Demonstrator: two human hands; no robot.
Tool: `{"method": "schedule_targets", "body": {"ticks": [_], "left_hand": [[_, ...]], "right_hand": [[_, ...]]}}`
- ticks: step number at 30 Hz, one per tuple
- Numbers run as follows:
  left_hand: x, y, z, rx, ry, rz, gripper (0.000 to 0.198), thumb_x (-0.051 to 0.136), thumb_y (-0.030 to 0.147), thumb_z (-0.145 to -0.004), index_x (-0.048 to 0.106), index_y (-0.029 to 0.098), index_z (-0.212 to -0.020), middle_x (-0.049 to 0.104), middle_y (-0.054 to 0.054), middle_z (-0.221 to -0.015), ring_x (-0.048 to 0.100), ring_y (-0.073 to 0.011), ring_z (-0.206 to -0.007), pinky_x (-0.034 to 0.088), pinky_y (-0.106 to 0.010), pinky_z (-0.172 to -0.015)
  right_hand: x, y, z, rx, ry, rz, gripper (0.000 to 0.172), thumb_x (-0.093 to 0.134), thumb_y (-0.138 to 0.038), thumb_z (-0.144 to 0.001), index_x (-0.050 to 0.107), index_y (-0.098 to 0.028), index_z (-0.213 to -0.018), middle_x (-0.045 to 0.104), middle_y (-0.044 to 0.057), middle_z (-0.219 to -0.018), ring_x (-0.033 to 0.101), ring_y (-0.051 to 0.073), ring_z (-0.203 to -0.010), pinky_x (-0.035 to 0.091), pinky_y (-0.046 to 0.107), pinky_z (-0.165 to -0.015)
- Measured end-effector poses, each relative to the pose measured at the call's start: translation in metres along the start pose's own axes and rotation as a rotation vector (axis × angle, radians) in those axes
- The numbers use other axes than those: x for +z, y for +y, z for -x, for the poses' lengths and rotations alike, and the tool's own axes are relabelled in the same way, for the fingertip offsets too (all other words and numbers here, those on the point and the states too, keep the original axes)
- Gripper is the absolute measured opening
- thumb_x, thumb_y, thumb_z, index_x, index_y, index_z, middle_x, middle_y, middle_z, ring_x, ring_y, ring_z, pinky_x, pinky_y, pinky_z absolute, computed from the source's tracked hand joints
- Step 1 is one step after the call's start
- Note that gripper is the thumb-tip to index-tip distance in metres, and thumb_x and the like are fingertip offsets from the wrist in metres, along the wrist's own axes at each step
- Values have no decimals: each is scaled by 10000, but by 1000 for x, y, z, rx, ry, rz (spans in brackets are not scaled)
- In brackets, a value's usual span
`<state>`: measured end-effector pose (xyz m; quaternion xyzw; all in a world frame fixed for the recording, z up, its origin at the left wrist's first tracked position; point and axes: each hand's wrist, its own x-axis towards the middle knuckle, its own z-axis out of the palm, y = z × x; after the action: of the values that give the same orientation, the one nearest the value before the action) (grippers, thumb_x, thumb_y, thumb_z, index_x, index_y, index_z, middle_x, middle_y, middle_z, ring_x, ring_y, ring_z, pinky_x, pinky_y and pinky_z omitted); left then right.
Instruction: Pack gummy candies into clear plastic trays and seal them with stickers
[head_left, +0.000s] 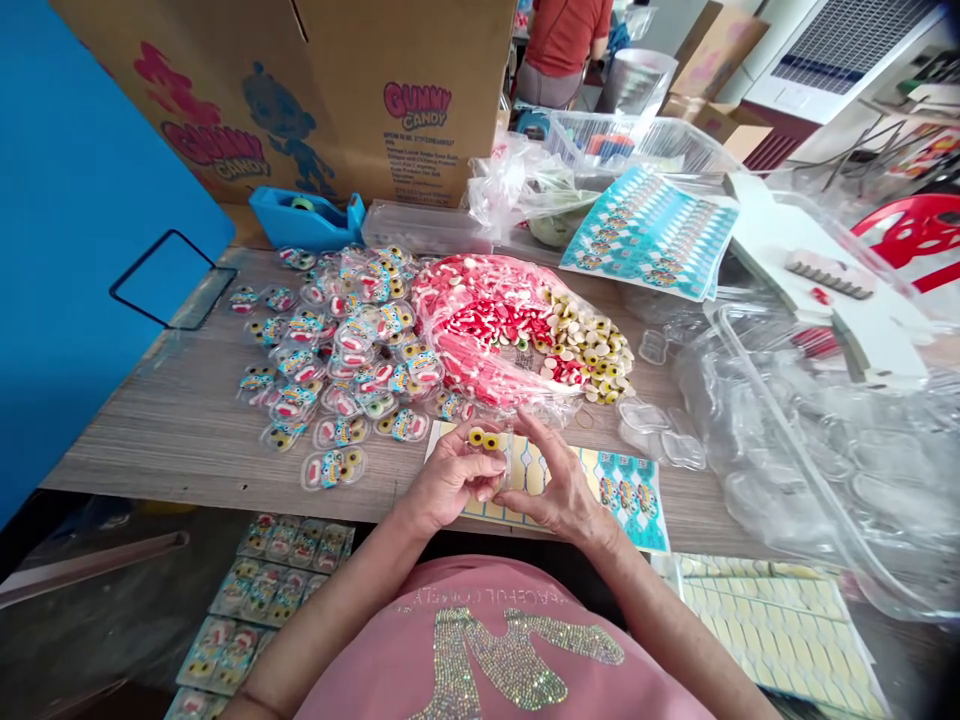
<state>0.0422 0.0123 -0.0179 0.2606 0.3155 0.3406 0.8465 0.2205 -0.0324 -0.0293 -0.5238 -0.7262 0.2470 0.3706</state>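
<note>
And we're live at the bench (187,420): our L hand (450,475) has the clear candy pack (493,452) pinched btwn thumb and fingers, yellow gummy eyes (484,440) showing nr its far edge. Our R hand (559,490) curves round the pack's 3 o'clock side, thumb and forefinger spread wide; can't tell if it's gripping the plastic or just framing it. Both hands are over the label sheet (589,462), printed labels (626,490) out at 4 o'clock.

Looks to us like a fit-and-close moment. So: eyes flat 1st, nothing poking over the rim, then edges pressed evenly w/ fingertips, not mid-shell, as thin plastic will prob. dent. Go easy w/ the L thumb, pls; squeeze hard and the gummies could pop out.

Low over the bench is best. Bag of gummies (487,375) at 12 o'clock, filled packs (360,330) heaped at 10, so elbows in. Spare empty shells (667,440) at 3 o'clock, handy if this one cracks.
</note>
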Motion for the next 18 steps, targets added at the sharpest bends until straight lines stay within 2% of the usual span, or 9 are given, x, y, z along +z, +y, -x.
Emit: {"method": "schedule_targets", "body": {"ticks": [4, 10, 18], "left_hand": [[-2, 1, 3, -37, -33, -4, 428, 756, 123, -623, 602, 204, -1015, 639, 21, -680, 510, -80, -453, 337, -186, -397], [-2, -3, 4, -13, -38, -12, 430, 737, 72, -607, 608, 199, -997, 624, 40, -657, 469, -59, -413, 340, -184, -389], [-2, -4, 5, -8, -49, -6, 427, 720, 66, -617, 599, 203, -1003, 645, 28, -663, 473, -67, -422, 354, -178, -387]], "right_hand": [[2, 2, 0, 7, 8, -48, 1069, 842, -361, -700, 209, -375, -1562, 595, 102, -1330, 581, 330, -1179, 491, 555, -983], [2, 5, 3, 37, -10, -100, 1112, 859, -316, -679, 188, -379, -1564, 573, 109, -1365, 571, 336, -1213, 477, 560, -995], [2, 6, 9, 15, -69, -244, 1115, 851, -400, -704, 152, -361, -1572, 544, 104, -1427, 538, 330, -1272, 441, 549, -1035]]}}
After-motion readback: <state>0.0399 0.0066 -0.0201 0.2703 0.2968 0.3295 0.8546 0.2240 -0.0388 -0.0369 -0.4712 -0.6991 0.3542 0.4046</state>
